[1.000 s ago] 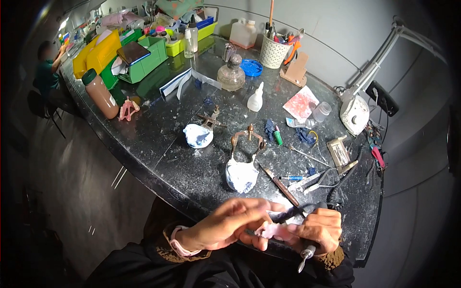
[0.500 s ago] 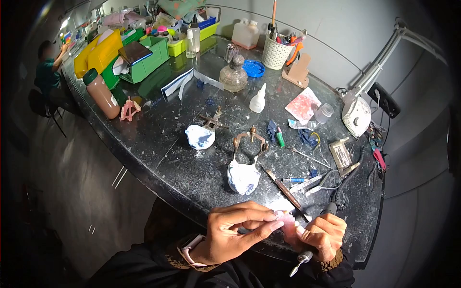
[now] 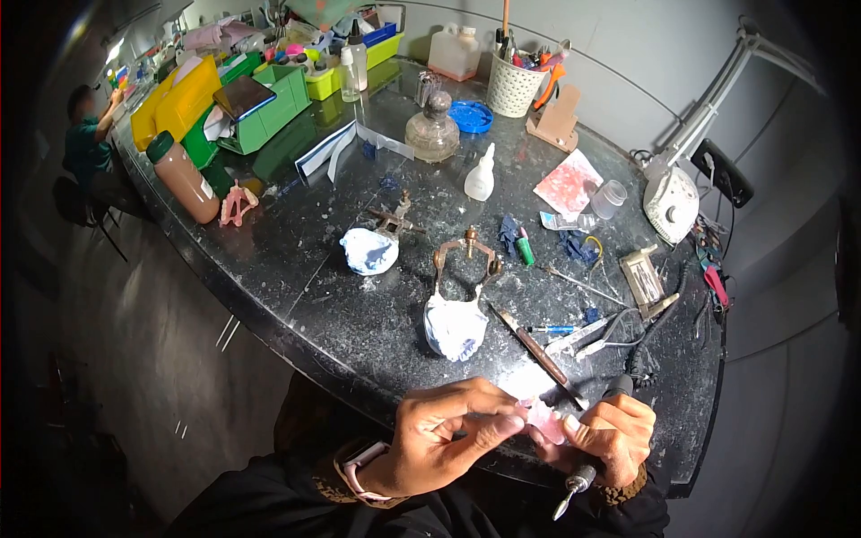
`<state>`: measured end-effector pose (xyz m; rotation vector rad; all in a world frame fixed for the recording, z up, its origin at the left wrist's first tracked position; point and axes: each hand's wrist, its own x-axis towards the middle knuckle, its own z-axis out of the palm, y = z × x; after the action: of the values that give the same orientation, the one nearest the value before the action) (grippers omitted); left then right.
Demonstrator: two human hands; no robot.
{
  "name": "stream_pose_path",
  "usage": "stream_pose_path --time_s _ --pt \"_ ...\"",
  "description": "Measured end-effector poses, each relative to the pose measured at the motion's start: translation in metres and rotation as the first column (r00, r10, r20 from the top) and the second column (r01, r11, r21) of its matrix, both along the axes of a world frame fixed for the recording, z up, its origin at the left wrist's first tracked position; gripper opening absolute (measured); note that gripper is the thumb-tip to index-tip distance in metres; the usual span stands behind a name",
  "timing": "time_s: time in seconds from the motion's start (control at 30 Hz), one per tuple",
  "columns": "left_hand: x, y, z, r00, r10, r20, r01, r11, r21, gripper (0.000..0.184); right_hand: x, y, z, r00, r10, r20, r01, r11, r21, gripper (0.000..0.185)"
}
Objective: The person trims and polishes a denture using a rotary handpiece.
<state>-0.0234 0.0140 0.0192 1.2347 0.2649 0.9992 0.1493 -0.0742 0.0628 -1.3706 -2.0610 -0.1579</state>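
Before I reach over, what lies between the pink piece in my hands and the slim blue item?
The brown-handled tool lies between the pink piece and the slim blue item in the head view.

Pink piece in both hands

Fingers partly hide the pink piece.

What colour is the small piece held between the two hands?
The small piece is pink; it shows best in the head view.
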Motion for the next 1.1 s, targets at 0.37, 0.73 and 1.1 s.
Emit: stream_pose_path --time_s 0.37,0.73,1.1 --pt "0.003 0.008 -0.006 0.995 0.091 0.032 -0.095 0.982 0.164 0.015 -0.002 -0.005 0.005 0.998 0.028 0.053 -0.026 0.999 -0.041 0.041" --pt "-0.003 0.012 -0.004 0.952 -0.263 0.157 0.283 0.951 -0.124 0.015 0.002 0.007 0.004 0.993 -0.047 0.105 0.050 0.998 -0.030 0.031" --pt "-0.001 0.018 -0.002 0.969 -0.247 0.021 0.247 0.969 -0.006 0.023 0.001 0.020 -0.010 0.988 -0.100 0.120 0.115 0.986 -0.123 0.052"
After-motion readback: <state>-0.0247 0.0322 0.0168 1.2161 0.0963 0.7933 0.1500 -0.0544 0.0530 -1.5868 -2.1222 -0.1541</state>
